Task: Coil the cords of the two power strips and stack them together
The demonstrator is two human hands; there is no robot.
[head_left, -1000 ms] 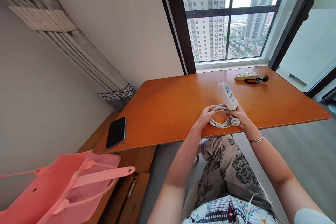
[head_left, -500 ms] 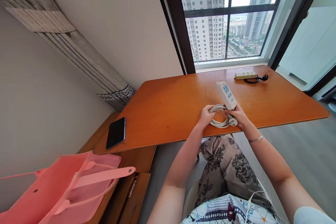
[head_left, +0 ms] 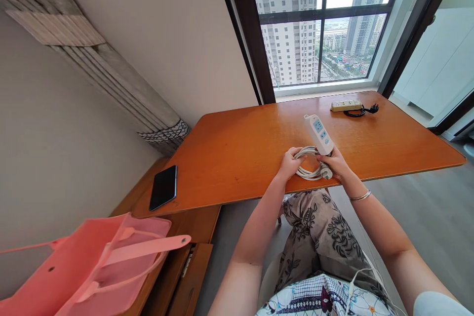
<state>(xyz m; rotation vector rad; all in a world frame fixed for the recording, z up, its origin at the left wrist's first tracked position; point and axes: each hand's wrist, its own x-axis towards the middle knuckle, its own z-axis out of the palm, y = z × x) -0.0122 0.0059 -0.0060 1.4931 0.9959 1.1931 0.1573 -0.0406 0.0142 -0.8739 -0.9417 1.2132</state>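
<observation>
A white power strip (head_left: 318, 134) with blue sockets lies on the orange wooden table (head_left: 240, 153), its white cable (head_left: 306, 173) wound into a coil near the front edge. My left hand (head_left: 290, 163) is closed on the left side of the coil. My right hand (head_left: 336, 163) grips the near end of the strip and the cable's plug (head_left: 326, 173), which sticks out under my fingers.
A yellow power strip (head_left: 346, 105) with a black coiled cable and plug (head_left: 361, 111) lies at the table's far edge by the window. A black phone (head_left: 163, 187) rests on a lower wooden cabinet at left. A pink bag (head_left: 89, 266) stands at bottom left.
Both hands and the white strip have shifted slightly to the left and away from me; the grip is the same.
</observation>
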